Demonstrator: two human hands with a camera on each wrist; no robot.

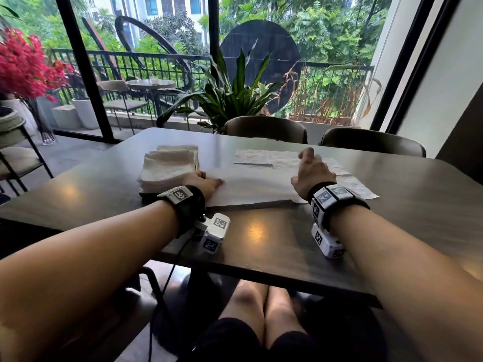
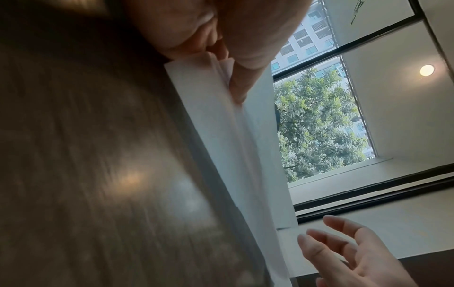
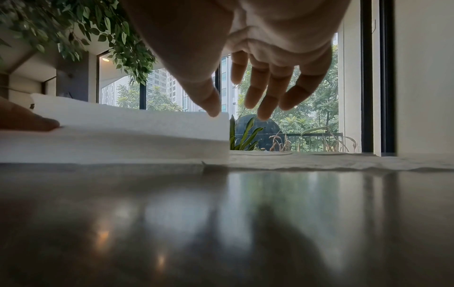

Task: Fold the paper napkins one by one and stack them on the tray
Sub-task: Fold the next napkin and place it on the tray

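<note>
A white paper napkin lies folded over on the dark table in front of me. My left hand pinches its left end; in the left wrist view the thumb and fingers close on the napkin's layered edge. My right hand hovers open just above the napkin's right end, its fingers spread and straight over the napkin. A stack of folded napkins sits left of my left hand, with a dark edge showing under it.
Several flat unfolded napkins lie beyond and to the right of my right hand. Two chair backs stand at the table's far side, before a potted plant and the window. Bare tabletop stretches toward me.
</note>
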